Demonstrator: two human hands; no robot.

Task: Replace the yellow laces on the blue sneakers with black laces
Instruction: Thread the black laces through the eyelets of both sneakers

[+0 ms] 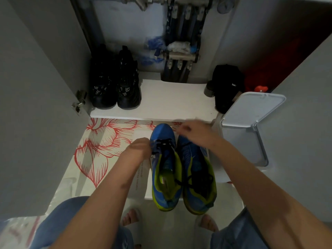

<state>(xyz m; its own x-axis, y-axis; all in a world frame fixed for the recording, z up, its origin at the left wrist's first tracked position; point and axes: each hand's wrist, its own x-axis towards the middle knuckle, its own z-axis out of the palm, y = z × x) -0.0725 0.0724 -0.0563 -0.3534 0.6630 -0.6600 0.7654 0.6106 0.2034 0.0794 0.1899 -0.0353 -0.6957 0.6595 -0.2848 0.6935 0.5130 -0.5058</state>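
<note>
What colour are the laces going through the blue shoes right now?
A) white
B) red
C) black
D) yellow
C: the black laces criss-cross the front of the left blue sneaker, and more dark lace lies over the opening of the right blue sneaker; the only yellow-green that shows is the shoes' lining.

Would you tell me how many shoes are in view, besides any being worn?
4: two blue sneakers side by side in the foreground, two black shoes at the shelf's left end; others may be hidden.
</note>
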